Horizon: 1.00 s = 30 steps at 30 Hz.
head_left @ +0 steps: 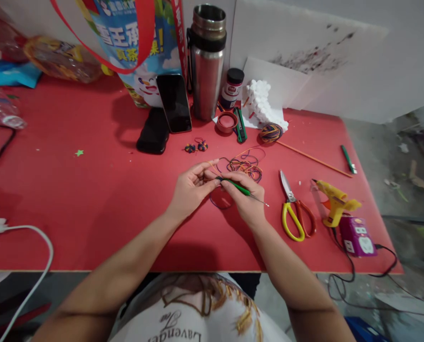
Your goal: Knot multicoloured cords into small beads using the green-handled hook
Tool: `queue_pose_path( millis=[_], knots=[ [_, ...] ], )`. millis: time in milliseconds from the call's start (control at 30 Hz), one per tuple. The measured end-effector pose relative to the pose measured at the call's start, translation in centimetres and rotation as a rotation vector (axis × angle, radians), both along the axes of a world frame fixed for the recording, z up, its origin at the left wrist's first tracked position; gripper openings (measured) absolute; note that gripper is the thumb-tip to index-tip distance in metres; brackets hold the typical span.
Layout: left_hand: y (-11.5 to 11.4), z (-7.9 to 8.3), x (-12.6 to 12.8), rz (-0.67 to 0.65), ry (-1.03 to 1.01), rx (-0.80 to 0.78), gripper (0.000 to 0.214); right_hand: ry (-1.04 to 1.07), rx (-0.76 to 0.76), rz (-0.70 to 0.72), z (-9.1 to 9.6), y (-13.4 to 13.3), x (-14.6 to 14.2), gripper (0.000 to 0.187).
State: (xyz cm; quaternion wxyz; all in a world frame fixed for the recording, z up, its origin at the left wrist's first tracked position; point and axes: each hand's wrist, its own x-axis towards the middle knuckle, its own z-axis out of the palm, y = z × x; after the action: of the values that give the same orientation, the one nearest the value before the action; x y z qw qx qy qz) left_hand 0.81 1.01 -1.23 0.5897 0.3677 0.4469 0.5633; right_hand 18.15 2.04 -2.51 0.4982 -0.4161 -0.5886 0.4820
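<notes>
My right hand (245,194) is closed around a crochet hook (239,188) with a green grip, its thin metal end pointing right past my palm. Fingers pinched, my left hand (193,186) holds multicolour yarn (219,179), with an orange strand running over the fingers. The fingertips of both hands meet at this small dark bit of work, mostly hidden by them. Behind my right hand lies a loose tangle of purple and orange yarn (245,166). Two small crocheted pieces (197,147) in the same colours rest beyond my left hand.
Scissors (293,209), a yellow glue gun (336,202) and a purple box (359,236) with cords lie at right. Further back stand a phone (174,103), a steel flask (207,66), a green cutter (240,125) and a yarn ball on a stick (271,133).
</notes>
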Motion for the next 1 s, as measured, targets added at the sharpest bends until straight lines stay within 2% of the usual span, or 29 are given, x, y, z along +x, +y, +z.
queue_pose_path(
  millis=[100,267,367,467,733,1000],
  knots=[
    [0.0,-0.3,0.0,-0.012,0.004,-0.013,0.058,0.034,-0.048,-0.053,0.0,-0.1,-0.3,0.012],
    [0.2,-0.9,-0.3,-0.027,-0.063,-0.019,0.049,0.214,-0.293,-0.083,-0.2,0.0,-0.7,0.012],
    [0.3,-1.0,-0.3,-0.033,-0.083,-0.007,0.045,0.29,-0.37,-0.079,-0.6,0.2,-0.8,0.016],
    [0.3,-1.0,-0.3,-0.047,-0.094,0.0,0.043,0.276,-0.356,-0.086,-0.8,0.2,-0.8,0.016],
    [0.3,-1.7,-0.2,-0.019,-0.122,-0.048,0.032,0.034,-0.148,-0.14,0.1,-0.3,-0.8,0.008],
    [0.4,-1.6,-0.3,-0.05,-0.096,-0.068,0.037,0.079,-0.197,-0.126,-0.1,-0.3,-0.7,0.008]
  ],
)
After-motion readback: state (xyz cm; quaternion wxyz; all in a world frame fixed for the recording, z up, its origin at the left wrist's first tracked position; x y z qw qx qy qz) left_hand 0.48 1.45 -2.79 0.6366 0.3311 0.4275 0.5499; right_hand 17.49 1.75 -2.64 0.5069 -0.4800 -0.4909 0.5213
